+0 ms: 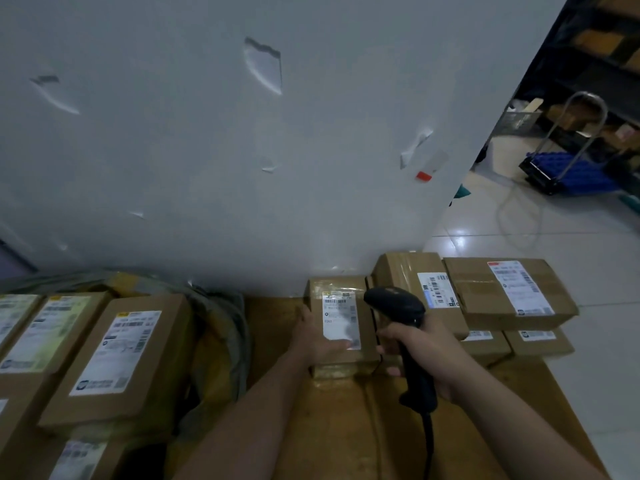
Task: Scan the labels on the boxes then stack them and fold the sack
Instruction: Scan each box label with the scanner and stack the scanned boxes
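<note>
A small brown box [341, 299] with a white label lies near the wall on a large flat carton [332, 424]. My left hand [317, 337] holds this box at its left side, thumb on the label's lower edge. My right hand [427, 355] grips a black barcode scanner [401, 313], whose head hovers just right of the box. To the right, labelled boxes [509, 289] sit stacked in two layers. More labelled boxes [121, 358] lie at the left. A grey-green sack [221, 327] is crumpled between the left boxes and the carton.
A white wall [242, 150] rises directly behind the boxes. At the right lies a glossy tiled floor [554, 237] with a blue platform trolley [571, 171] and dark shelving [609, 64] beyond. The scanner's cable hangs down over the carton.
</note>
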Tool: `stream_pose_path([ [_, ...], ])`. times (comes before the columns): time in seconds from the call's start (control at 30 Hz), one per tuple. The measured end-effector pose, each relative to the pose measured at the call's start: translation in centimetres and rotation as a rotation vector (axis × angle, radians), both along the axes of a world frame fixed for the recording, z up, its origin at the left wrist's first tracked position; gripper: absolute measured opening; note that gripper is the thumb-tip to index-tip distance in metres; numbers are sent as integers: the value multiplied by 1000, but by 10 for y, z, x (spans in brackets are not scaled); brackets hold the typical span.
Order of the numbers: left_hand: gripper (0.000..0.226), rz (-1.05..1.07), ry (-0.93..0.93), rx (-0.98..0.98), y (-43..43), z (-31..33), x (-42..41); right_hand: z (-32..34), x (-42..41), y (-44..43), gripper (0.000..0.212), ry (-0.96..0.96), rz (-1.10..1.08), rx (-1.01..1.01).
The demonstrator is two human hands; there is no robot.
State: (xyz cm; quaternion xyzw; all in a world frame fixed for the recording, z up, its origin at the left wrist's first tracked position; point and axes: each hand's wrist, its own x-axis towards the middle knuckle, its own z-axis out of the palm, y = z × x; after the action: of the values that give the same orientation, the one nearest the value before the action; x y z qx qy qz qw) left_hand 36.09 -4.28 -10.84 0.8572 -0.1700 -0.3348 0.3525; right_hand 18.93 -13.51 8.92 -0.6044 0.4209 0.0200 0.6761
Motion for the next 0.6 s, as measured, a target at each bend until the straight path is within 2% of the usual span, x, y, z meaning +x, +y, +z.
stream_pose_path([
  [0.1, 118, 50, 128, -79, 3, -5, -6, -2, 1, 1, 21, 34, 10, -42],
  [0.13, 117, 79, 145, -111, 4, -5, -11, -4, 1, 1, 19, 42, 5, -50],
  [0.4, 119, 165, 149, -289, 27, -5, -52, -10, 5, 22, 16, 74, -38, 6],
  [0.5, 135, 191, 142, -309, 33, -5, -61, -11, 5, 35, 17, 93, -40, 59],
  [0.6, 132, 186, 154, -288, 36, -7, -67, -14, 5, 44, 15, 107, -42, 31],
])
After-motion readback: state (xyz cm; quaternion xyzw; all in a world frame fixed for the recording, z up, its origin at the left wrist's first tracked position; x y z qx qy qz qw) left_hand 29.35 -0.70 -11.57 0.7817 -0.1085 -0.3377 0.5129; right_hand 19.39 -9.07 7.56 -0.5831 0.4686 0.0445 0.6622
